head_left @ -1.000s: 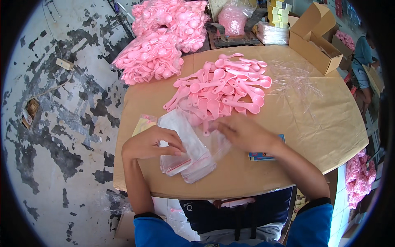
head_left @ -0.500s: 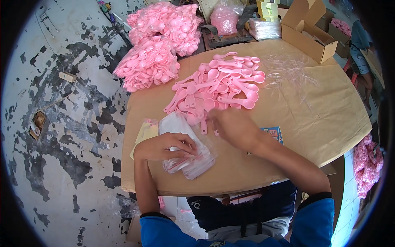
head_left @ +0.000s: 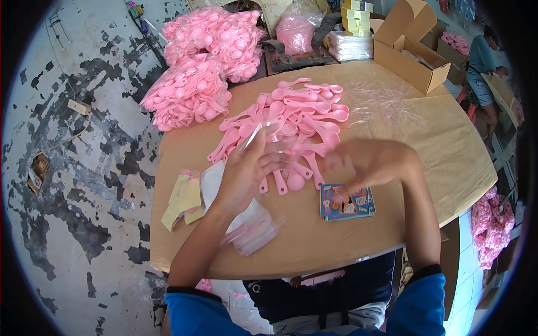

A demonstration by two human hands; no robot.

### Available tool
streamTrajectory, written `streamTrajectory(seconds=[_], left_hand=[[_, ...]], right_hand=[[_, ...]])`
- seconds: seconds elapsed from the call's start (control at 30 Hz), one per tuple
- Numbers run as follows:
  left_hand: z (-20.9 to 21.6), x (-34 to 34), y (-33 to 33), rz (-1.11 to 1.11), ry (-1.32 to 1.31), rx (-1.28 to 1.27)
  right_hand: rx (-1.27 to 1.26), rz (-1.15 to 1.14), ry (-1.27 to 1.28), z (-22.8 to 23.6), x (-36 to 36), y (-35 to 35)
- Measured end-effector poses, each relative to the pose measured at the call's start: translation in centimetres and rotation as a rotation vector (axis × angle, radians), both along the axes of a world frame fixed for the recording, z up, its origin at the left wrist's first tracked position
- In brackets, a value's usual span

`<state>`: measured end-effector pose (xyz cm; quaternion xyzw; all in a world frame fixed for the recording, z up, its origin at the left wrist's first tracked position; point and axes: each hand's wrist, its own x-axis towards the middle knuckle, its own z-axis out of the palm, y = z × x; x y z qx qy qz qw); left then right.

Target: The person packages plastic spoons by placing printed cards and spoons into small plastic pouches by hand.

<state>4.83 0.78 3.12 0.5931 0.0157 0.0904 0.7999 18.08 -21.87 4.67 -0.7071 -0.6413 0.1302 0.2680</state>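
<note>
Pink spoons (head_left: 294, 112): loose pile on the counter (head_left: 443, 185), just beyond both your hands; nearest handles and one bowl lie between them.
Left hand (head_left: 244, 176): raised over the pile's near left side, fingers part-curled, pinching what looks like a clear bag (head_left: 273, 133).
Right hand (head_left: 372, 162): at the pile's near right side, above the printed cards (head_left: 353, 209), fingers loosely bent; can't tell if they hold anything or touch the cards.
Flat bags (head_left: 255, 229): stacked under your left wrist and forearm, which hide the middle.
Yellow slips (head_left: 188, 197): left of the flat bags, partly overlapping each other.
Hard to see: right fingers blurred; clear bag's outline lost against pink; spoons behind your left fingers covered; card tops partly behind your right thumb.
Counter edges: near edge runs under your forearms, left edge just past the slips; brown covering shows from your right forearm out to the right edge.
Far side: bagged spoons (head_left: 190, 92) at the far left corner, cardboard box (head_left: 403, 63) at the far right, clear strips (head_left: 381, 103) right of the pile.
</note>
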Motion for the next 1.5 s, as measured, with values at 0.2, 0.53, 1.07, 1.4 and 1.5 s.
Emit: streamTrajectory(seconds=[0.2, 0.53, 1.07, 1.4, 1.5], left_hand=[[-1.3, -0.2, 1.6, 0.162, 0.001, 0.123], [-0.8, -0.2, 2.5, 0.222, -0.116, -0.004], [-0.9, -0.5, 0.2, 0.216, -0.083, 0.037], [-1.2, -1.9, -1.7, 0.194, -0.115, 0.203], [-0.8, -2.1, -1.1, -0.002, -0.212, 0.347]], right_hand=[[-0.458, -0.188, 0.021, 0.9, 0.2, 1.4], [0.052, -0.394, 0.518, 0.8, -1.9, 3.8], [0.229, -0.332, 0.729, -3.0, -3.4, 6.4], [0.423, -0.325, 0.922, -3.7, -6.0, 7.4], [0.415, -0.305, 0.993, -3.7, -5.9, 7.4]])
